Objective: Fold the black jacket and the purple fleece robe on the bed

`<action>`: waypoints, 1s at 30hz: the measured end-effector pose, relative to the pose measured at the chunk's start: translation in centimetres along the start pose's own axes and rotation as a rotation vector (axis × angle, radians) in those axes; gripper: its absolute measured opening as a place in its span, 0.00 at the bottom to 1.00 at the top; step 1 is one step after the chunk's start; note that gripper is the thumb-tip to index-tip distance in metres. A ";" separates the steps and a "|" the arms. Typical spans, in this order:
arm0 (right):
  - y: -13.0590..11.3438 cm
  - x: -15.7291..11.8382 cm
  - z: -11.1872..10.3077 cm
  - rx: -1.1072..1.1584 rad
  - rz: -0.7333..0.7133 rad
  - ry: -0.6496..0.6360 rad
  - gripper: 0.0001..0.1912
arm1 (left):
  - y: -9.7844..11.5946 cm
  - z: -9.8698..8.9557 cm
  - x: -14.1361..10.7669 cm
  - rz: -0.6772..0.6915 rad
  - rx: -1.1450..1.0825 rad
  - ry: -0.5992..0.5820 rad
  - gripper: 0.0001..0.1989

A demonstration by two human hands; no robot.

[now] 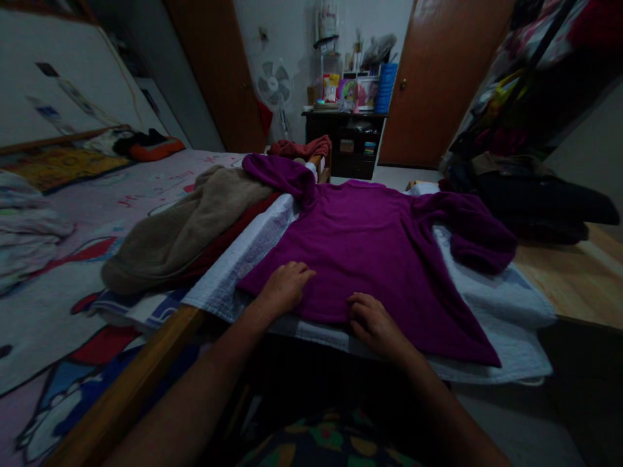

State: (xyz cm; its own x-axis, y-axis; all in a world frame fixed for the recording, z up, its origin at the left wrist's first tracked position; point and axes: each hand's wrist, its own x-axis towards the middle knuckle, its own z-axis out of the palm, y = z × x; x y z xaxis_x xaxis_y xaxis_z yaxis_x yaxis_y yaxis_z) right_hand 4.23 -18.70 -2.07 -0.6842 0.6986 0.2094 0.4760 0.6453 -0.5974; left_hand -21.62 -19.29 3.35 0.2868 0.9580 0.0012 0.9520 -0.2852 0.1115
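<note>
Smoothing or positioning step, by the look of it: purple top [360, 246] lies spread, sleeves out, over pale cloth [509, 334]. Left hand [285, 288] half-open on the fabric near the hem, no grip visible; right hand [374, 322] loosely curled at the hem, can't tell if pinching. Next move calls for light, even contact to avoid bunching.

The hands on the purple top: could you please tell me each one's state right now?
Left hand: open, resting on the purple top.
Right hand: fingers curled at its hem; grip can't be told.
</note>
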 end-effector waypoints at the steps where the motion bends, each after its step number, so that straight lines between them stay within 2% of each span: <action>1: -0.2 0.2 0.0 0.042 0.002 0.028 0.07 | 0.9 0.3 -0.2 0.084 -0.078 -0.029 0.18; 3: -0.5 0.5 0.1 0.105 0.005 0.067 0.07 | 2.6 1.1 -0.9 0.220 -0.215 -0.065 0.19; 5: -0.5 0.4 0.5 0.119 0.014 0.061 0.06 | 3.8 2.2 -1.4 0.274 -0.272 -0.084 0.22; 7: -0.4 0.2 0.9 0.084 0.028 0.022 0.05 | 4.5 3.2 -1.8 0.266 -0.251 -0.092 0.21; 11: 0.1 -0.4 1.1 0.035 0.025 -0.034 0.06 | 4.7 4.6 -1.8 0.210 -0.148 -0.083 0.13; 16: 0.6 -1.4 0.0 0.041 0.078 -0.046 0.08 | 4.6 4.6 -1.9 0.170 -0.049 -0.065 0.08; 19: 0.9 -2.8 -0.9 -0.012 0.134 -0.070 0.14 | 4.8 4.3 -2.1 0.124 0.001 -0.096 0.08; 23: 1.7 -4.8 -2.2 -0.057 0.190 -0.101 0.20 | 5.6 4.1 -2.2 0.141 -0.043 -0.081 0.12; 26: 2.8 -5.9 -3.4 -0.068 0.243 -0.013 0.14 | 6.3 4.1 -1.8 0.271 -0.147 -0.076 0.17; 30: 5.5 -7.7 -5.7 -0.229 0.329 0.359 0.12 | 6.8 4.6 -0.8 0.345 -0.160 -0.104 0.16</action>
State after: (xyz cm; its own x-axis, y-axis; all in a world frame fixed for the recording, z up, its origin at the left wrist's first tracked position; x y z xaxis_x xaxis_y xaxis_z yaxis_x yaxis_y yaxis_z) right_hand 15.23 -18.76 -2.52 -0.2658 0.9111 0.3150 0.7693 0.3974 -0.5002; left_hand -14.92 -22.14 -0.43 0.6045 0.7959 -0.0338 0.7712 -0.5740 0.2753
